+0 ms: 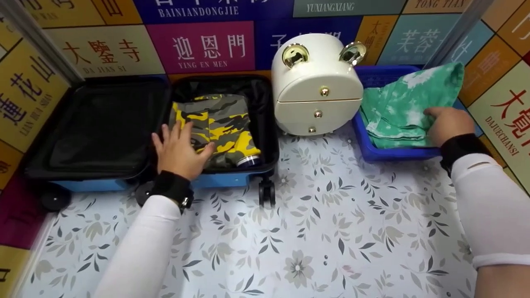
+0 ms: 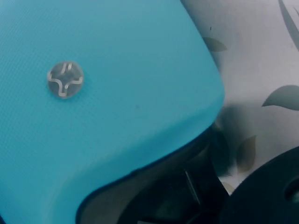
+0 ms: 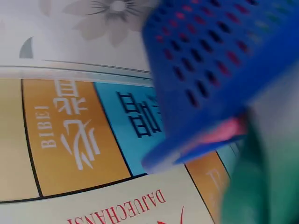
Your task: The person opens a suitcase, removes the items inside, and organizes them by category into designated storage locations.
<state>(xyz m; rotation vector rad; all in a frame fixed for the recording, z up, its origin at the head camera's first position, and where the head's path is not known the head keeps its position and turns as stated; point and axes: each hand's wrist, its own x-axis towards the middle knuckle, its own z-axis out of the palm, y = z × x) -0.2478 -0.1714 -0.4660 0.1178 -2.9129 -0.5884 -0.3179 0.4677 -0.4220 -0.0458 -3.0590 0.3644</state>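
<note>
A grey, black and yellow camouflage garment (image 1: pixel 225 124) lies folded in the right half of an open suitcase (image 1: pixel 265 120). My left hand (image 1: pixel 178 151) rests on the garment's left side with fingers spread. On the right, a green and white tie-dyed cloth (image 1: pixel 405 107) sits in a blue basket (image 1: pixel 372 153), its upper right corner rising above the rim. My right hand (image 1: pixel 451 126) grips the cloth's right edge with curled fingers, the index finger lying along it. In the left wrist view only the suitcase's blue shell (image 2: pixel 131 93) shows, not the hand.
Between suitcase and basket stands a white rounded drawer box (image 1: pixel 319 87) with gold knobs. The suitcase's black left half (image 1: pixel 103 124) lies open. A caster wheel (image 1: pixel 267 192) sticks out in front. Printed panels (image 1: pixel 207 45) wall the back and sides of the floral surface (image 1: pixel 314 231).
</note>
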